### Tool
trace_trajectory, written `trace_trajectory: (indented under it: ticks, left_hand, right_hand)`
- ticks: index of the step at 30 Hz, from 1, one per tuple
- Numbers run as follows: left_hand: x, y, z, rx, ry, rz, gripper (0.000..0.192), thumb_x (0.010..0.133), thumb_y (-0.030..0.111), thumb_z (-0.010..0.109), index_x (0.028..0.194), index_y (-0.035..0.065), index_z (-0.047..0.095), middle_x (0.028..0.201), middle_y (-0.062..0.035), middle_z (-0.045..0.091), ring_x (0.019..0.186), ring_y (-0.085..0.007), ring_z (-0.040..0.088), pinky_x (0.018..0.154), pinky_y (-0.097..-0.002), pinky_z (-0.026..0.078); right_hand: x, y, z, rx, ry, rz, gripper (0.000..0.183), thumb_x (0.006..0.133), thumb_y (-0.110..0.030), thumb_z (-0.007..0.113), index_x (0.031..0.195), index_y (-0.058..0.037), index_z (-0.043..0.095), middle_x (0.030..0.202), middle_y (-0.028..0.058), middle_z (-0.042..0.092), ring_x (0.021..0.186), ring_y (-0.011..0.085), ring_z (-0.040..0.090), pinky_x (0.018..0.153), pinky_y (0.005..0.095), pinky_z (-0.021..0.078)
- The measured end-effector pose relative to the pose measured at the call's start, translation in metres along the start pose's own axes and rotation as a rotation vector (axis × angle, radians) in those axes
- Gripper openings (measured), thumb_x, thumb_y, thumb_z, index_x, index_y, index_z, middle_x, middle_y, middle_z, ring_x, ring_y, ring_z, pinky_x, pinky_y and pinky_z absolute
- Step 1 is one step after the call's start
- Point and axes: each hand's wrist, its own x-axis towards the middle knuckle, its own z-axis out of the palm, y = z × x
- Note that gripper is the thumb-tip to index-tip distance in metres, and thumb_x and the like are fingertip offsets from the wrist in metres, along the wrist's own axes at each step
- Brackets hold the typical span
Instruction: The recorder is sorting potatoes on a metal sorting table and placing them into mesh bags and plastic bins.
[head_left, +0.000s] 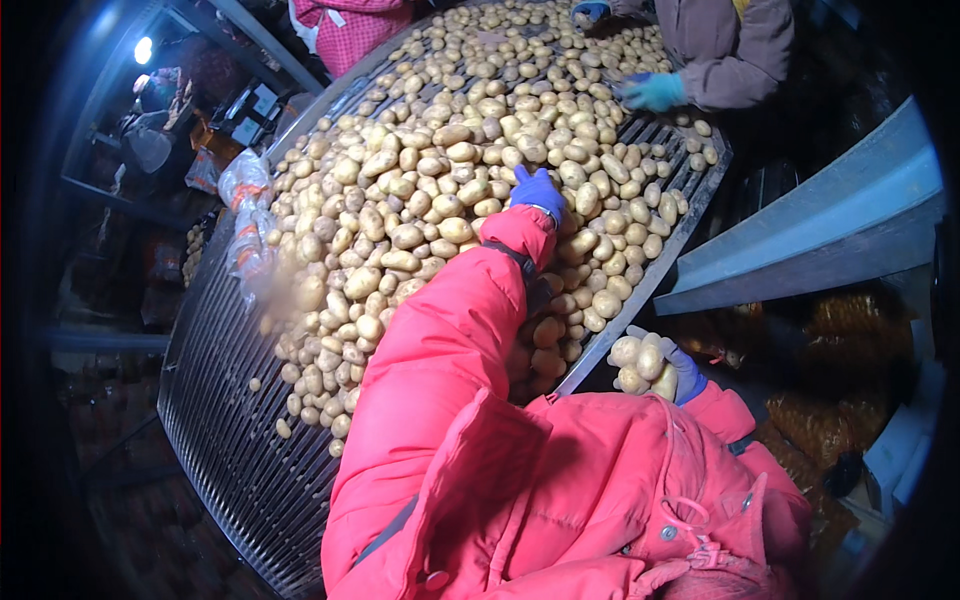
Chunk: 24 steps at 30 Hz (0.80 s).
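My left hand (538, 193), in a blue-purple glove, reaches out over a thick heap of potatoes (442, 180). Two of its fingers show apart among them; its palm side is hidden, so whether it grips a potato cannot be told. To the right, beyond the metal edge of the slatted grading table (600, 349), my right hand (682, 373) wears a similar glove. It is shut on a cluster of several potatoes (643, 364), held close to my red padded jacket.
Slatted bars (225, 442) show at lower left, with a few stray potatoes. Plastic wrapping (247, 210) hangs over the left rim. A co-worker's teal-gloved hand (652, 91) touches potatoes at upper right; another person (356, 34) stands opposite. A steel beam (810, 225) slants in from the right.
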Motion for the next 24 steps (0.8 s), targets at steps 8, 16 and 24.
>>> trace_trajectory:
  ticks: [8,16,24]
  left_hand:
    - [0.026,0.002,0.004,-0.028,0.032,-0.129,0.092,0.073,0.064,0.075,0.139,0.0043,0.051,0.154,-0.0237,0.029,0.127,-0.0405,0.054,0.102,-0.0482,0.049]
    - [0.046,0.006,-0.046,0.503,-0.631,0.297,0.065,0.075,0.052,0.074,0.130,0.0177,0.064,0.132,-0.0162,0.062,0.118,-0.0317,0.062,0.100,-0.0462,0.051]
    - [0.034,0.000,-0.006,0.467,-0.283,0.165,0.064,0.075,0.050,0.075,0.129,0.0170,0.065,0.130,-0.0163,0.063,0.117,-0.0314,0.063,0.098,-0.0454,0.052]
  right_hand:
    - [-0.005,0.002,0.014,0.025,0.108,0.084,0.014,0.081,-0.019,0.060,0.081,-0.0129,0.048,0.080,0.0001,0.041,0.059,0.0148,0.036,0.056,0.0264,0.0343]
    - [-0.015,-0.006,-0.012,0.032,0.066,0.065,0.019,0.086,-0.026,0.061,0.081,-0.0140,0.047,0.080,-0.0005,0.042,0.059,0.0135,0.034,0.053,0.0266,0.0311]
    - [-0.018,-0.006,-0.031,-0.024,0.018,0.027,0.036,0.089,-0.045,0.066,0.097,-0.0147,0.049,0.090,0.0027,0.043,0.067,0.0163,0.038,0.057,0.0288,0.0331]
